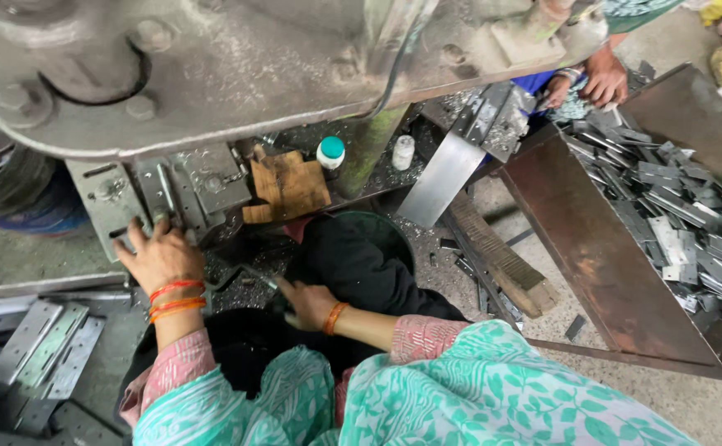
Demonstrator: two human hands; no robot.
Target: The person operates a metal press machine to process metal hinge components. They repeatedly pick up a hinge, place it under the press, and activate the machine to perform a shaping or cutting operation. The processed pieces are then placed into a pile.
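Note:
My left hand [156, 254], with orange and red bangles at the wrist, reaches up to the press bed and lies on a flat metal strip [165, 196] under the big grey press [212, 66]; whether it grips the strip I cannot tell. My right hand [305, 302], an orange bangle on its wrist, rests low beside black cloth [361, 260] near my lap, fingers curled around a thin metal rod [258, 279].
A rusty metal bin [600, 256] at right holds several cut metal pieces. Another person's hands [596, 81] work at its far end. Perforated strips [43, 347] lie at lower left. A wooden block [289, 186], two small bottles [330, 152] and a steel chute [444, 177] stand near the press.

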